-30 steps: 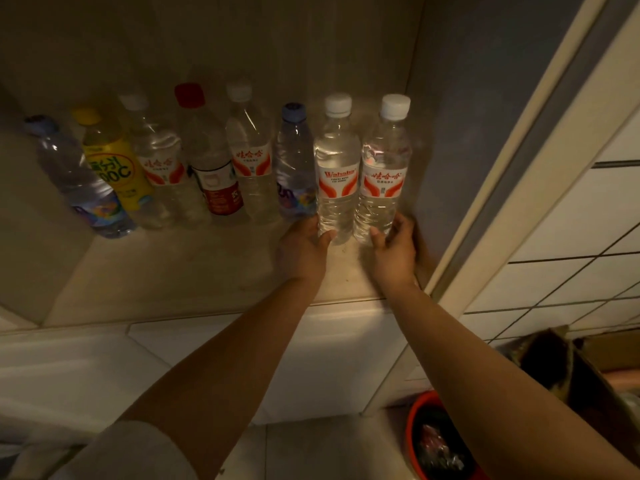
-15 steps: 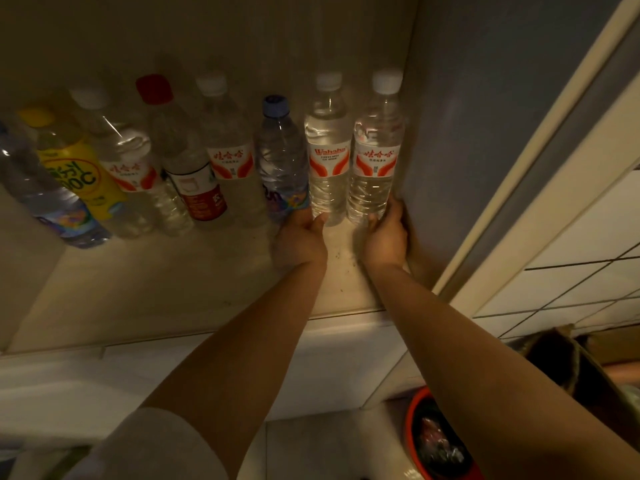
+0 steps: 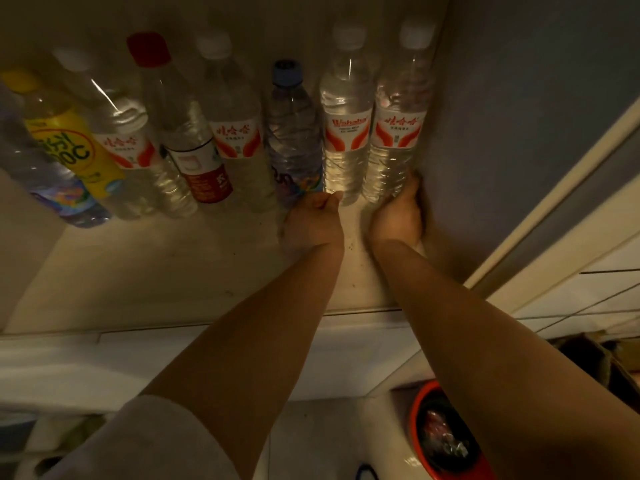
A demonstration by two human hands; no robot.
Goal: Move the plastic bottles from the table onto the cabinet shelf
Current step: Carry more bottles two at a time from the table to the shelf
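Note:
Two clear white-capped bottles with red-and-white labels stand at the right end of the cabinet shelf (image 3: 173, 268). My left hand (image 3: 313, 221) curls at the base of the left bottle (image 3: 344, 143), thumb against it. The base of the right bottle (image 3: 396, 140), which stands against the cabinet's side wall, is gripped by my right hand (image 3: 398, 216), whose fingers wrap its far side. To their left, a row of several more bottles lines the back, among them a blue-capped bottle (image 3: 294, 143), a red-capped bottle (image 3: 188, 140) and a yellow-labelled bottle (image 3: 65, 147).
The grey cabinet side wall (image 3: 519, 116) lies right beside my right hand. The front half of the shelf is bare. On the floor at lower right are a red bin (image 3: 420, 400) and a cardboard box (image 3: 588, 355).
Both hands have pushed the two bottles deeper into the shelf, into line with the back row. My view has moved closer to the cabinet.

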